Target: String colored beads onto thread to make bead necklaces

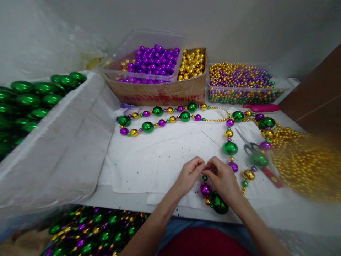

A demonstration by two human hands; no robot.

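Observation:
My left hand (pixel 189 175) and my right hand (pixel 223 177) meet fingertip to fingertip over the table's front part, both pinched closed. From the right fingertips hangs a bead strand (pixel 205 189) with purple, gold and green beads, its large green bead near the table edge. What my left fingertips pinch is too small to make out. Just right of my hands lies a bead necklace (pixel 230 148) in large green, gold and purple beads. A second bead necklace (pixel 147 127) is stretched out in a loop further back. Scissors (pixel 250 146) rest inside the nearer necklace, partly covered by beads.
Behind stand a clear bin (pixel 114 75) of purple beads on a cardboard box (pixel 157 93) and a clear tray (pixel 239 89) of small mixed beads. A foam box (pixel 80 142) with green beads is at left. Gold bead strings (pixel 301 160) pile up right, near a pink-handled tool (pixel 263 107).

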